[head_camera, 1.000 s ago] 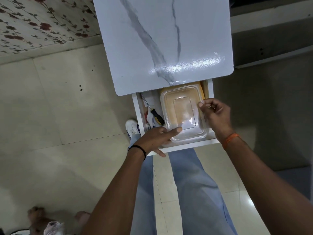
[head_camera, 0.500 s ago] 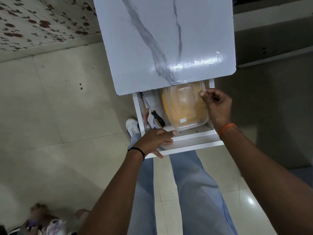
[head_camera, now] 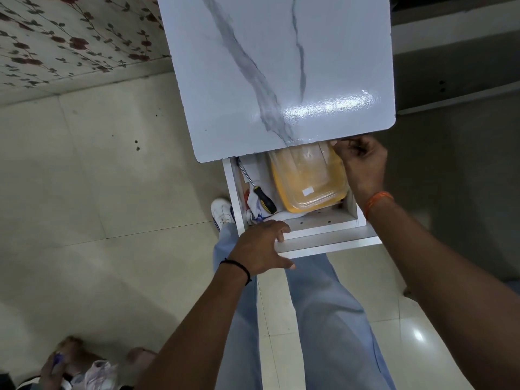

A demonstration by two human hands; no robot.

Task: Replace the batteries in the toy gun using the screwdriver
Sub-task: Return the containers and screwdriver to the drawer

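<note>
An open white drawer (head_camera: 323,243) juts out under a marble-pattern table top (head_camera: 281,66). In the drawer's left part lies a screwdriver (head_camera: 261,197) with a black and yellow handle, on a white cloth (head_camera: 254,211). A clear plastic container with a yellow bottom (head_camera: 306,178) fills the right part, tilted, its far end under the table top. My right hand (head_camera: 360,159) pinches the container's far right edge. My left hand (head_camera: 261,246) rests on the drawer's front left rim, fingers curled over it. No toy gun or batteries show.
Pale floor tiles (head_camera: 98,192) surround the table. My legs in light jeans and a white shoe (head_camera: 222,212) stand below the drawer. Another person's hands and some cloth (head_camera: 84,370) are at the bottom left. A grey ledge (head_camera: 455,66) runs on the right.
The container has slid back from the drawer's front toward the table, tilted with its near end raised, and my right hand went with it. My left hand moved from the lid to the drawer's rim.
</note>
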